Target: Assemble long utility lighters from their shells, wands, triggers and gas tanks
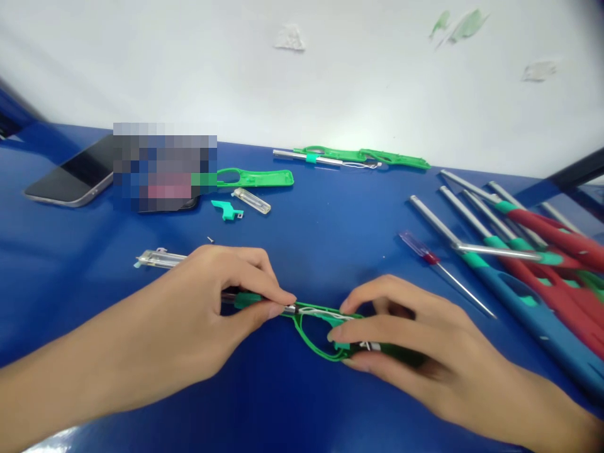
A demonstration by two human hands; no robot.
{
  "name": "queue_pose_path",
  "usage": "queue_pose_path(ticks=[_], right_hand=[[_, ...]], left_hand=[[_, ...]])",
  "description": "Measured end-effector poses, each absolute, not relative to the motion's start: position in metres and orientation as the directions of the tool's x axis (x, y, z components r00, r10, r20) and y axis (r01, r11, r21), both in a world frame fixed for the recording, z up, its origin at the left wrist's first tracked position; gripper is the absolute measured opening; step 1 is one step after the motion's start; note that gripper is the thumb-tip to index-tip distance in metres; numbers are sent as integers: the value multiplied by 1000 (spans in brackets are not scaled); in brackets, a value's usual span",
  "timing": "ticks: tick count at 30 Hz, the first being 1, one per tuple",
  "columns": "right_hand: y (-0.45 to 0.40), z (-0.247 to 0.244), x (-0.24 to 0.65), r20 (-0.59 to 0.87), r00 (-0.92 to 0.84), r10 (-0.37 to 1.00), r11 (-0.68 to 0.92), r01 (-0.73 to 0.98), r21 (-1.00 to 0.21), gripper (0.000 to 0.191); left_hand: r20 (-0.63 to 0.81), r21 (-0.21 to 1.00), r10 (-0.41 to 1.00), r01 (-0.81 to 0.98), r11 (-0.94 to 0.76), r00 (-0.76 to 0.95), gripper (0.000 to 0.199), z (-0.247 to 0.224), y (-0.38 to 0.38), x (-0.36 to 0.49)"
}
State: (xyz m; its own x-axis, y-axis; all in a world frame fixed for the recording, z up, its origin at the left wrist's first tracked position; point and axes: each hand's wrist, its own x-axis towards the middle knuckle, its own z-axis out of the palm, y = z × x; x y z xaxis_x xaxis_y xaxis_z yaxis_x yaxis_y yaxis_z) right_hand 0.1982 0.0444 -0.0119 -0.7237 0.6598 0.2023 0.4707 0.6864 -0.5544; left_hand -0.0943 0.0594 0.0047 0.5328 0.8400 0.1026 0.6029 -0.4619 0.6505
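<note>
A green lighter casing half (309, 343) lies between my hands, its inside facing up, with a white wire (325, 311) along its upper edge. My left hand (226, 302) pinches the metal tube (289, 309) where it meets the casing; a teal collar sits on the tube behind these fingers. My right hand (415, 340) grips the handle end of the casing, fingertips around the teal trigger (340, 336). The palm side of that hand and the handle's far end are partly hidden. Just behind my left hand lies a clear fuel tank (160, 258).
Farther back lie a green casing half (268, 178), another clear tank (253, 201), a teal trigger (227, 210), a screw (210, 240), a lighter assembly (325, 158) and a phone (70, 173). At right, a screwdriver (429, 257) rests beside several red and blue lighters (528, 302).
</note>
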Motion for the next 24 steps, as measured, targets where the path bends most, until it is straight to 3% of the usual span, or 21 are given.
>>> queue_pose_path(ticks=[3,8,12,24], right_hand=[[44,-15,199,200,-724,660,683,468,-560,18],[45,-18,199,193,-730,655,687,471,-553,21],[44,-16,198,199,-723,662,681,469,-563,20],[43,-16,199,195,-712,674,672,482,-562,20]], left_hand=[[24,674,870,635,-378,492,21,3,56,-93],[101,616,886,671,-412,452,28,-1,51,-94],[35,634,864,657,-408,503,24,0,54,-92],[44,581,754,597,-553,656,34,-7,58,-101]])
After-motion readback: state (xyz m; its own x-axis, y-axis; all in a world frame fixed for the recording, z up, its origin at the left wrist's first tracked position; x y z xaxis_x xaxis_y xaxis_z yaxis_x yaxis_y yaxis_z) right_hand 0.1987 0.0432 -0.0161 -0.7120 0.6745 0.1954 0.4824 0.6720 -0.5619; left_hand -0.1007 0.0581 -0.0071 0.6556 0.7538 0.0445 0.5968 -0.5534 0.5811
